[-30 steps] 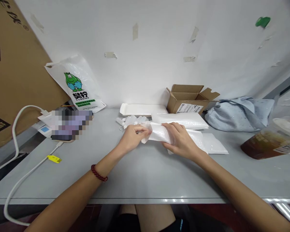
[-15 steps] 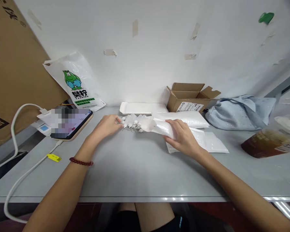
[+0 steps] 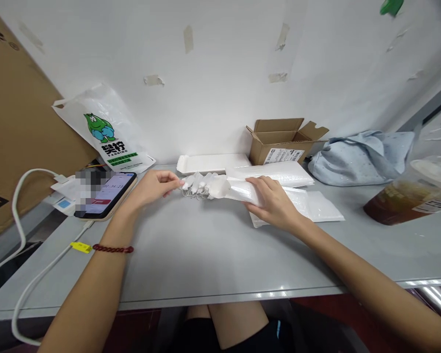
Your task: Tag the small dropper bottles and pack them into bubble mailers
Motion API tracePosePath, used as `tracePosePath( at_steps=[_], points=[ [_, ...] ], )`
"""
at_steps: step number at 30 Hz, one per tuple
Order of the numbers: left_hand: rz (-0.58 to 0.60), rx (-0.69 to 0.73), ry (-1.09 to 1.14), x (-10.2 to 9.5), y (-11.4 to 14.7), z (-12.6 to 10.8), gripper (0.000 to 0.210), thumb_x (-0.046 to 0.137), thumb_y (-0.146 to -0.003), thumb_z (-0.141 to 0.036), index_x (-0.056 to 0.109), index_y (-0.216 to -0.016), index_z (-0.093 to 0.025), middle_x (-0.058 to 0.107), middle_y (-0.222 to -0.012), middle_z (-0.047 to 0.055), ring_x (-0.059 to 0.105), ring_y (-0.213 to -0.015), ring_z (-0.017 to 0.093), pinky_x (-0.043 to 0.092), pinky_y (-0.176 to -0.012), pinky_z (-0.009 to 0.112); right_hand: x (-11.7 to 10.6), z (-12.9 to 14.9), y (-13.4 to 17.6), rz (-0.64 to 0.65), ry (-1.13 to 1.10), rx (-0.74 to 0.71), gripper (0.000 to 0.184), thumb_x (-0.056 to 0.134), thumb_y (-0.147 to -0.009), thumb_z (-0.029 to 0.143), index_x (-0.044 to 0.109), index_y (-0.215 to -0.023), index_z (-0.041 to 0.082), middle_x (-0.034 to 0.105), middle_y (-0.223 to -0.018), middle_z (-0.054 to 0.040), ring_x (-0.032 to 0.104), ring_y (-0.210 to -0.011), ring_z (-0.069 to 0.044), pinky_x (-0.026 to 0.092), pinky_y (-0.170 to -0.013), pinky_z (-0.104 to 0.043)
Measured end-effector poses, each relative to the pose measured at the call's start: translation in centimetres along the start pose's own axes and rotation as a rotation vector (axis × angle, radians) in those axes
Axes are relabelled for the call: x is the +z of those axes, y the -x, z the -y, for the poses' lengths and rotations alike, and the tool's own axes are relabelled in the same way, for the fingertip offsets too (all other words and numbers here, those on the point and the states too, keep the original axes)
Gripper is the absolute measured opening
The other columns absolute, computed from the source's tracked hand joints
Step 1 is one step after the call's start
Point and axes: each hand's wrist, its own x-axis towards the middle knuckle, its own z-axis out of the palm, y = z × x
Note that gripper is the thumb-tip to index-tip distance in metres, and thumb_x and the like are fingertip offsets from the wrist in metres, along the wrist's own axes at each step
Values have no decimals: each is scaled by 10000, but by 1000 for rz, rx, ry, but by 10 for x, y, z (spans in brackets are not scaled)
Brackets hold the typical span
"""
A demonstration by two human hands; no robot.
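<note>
Several small white-and-clear pieces with thin pale strings or cords lie bunched in a row on the grey table; their exact kind is unclear. At the row's left end is my left hand, its thumb and forefinger pinched together against the outermost piece. Whether that piece sits between the fingertips is hidden. My right hand grips a white bubble mailer, thumb below and fingers on top. The mailer's mouth faces left and meets the right end of the row. More white mailers lie beneath and behind this hand.
A shallow white tray or box lies by the wall, beside an open cardboard box. To the right are a blue cloth bag and a drink cup. A charging phone and a printed plastic bag stand left.
The view has shifted slightly. My left hand's fingertips have drawn closer together at the row's left end. My right hand keeps its hold on the mailer.
</note>
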Motion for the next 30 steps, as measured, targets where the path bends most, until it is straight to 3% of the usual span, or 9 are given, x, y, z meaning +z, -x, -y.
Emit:
tracePosePath(
  at_steps=[3, 9, 13, 20, 23, 26, 30],
  points=[
    [-44, 65, 43, 0, 7, -15, 229, 691, -681, -407, 632, -622, -194, 505, -542, -24, 432, -524, 108, 322, -508, 238, 1, -1, 1, 12, 12, 4, 456, 554, -811, 325, 434, -1229, 189, 578, -1073, -139, 538, -1013, -310, 424, -853, -458],
    [100, 183, 38, 12, 14, -23, 222, 663, -733, -390, 660, -649, -185, 536, -581, -16, 437, -543, 109, 336, -519, 246, 5, -1, 2, -1, 47, -23, 452, 559, -801, 307, 431, -1220, 194, 580, -1070, -136, 540, -995, -308, 428, -834, -456],
    [126, 237, 63, 17, 15, -21, 212, 658, -756, -373, 678, -669, -180, 565, -621, -9, 456, -573, 110, 339, -522, 240, 6, 0, 2, 3, 52, -28, 446, 562, -803, 297, 438, -1215, 178, 588, -1054, -135, 541, -986, -301, 429, -827, -443],
    [-26, 283, 99, 12, 17, -22, 176, 695, -734, -344, 686, -658, -185, 604, -609, -12, 469, -556, 99, 367, -517, 223, 5, -2, 1, 40, 49, 2, 436, 550, -806, 303, 448, -1211, 179, 583, -1063, -139, 537, -995, -304, 421, -839, -443],
    [2, 294, 83, 13, 14, -18, 172, 689, -744, -339, 692, -663, -187, 623, -628, -6, 498, -577, 107, 380, -531, 226, 5, -2, 1, 46, 40, 1, 436, 546, -808, 304, 440, -1215, 194, 582, -1057, -132, 536, -991, -305, 419, -837, -445],
    [35, 366, -31, 20, 10, -11, 151, 667, -772, -318, 712, -691, -199, 654, -697, 6, 548, -646, 128, 395, -567, 236, 4, -1, 2, 45, 31, -12, 448, 554, -806, 300, 433, -1224, 192, 580, -1071, -136, 534, -1000, -304, 415, -844, -444],
    [-103, 531, -268, 38, 7, -5, 123, 663, -792, -293, 738, -732, -217, 639, -739, 7, 525, -616, 116, 368, -564, 249, 5, 1, 3, 46, 22, -58, 480, 570, -787, 277, 423, -1238, 207, 586, -1086, -130, 534, -1010, -304, 410, -836, -439]
  ],
)
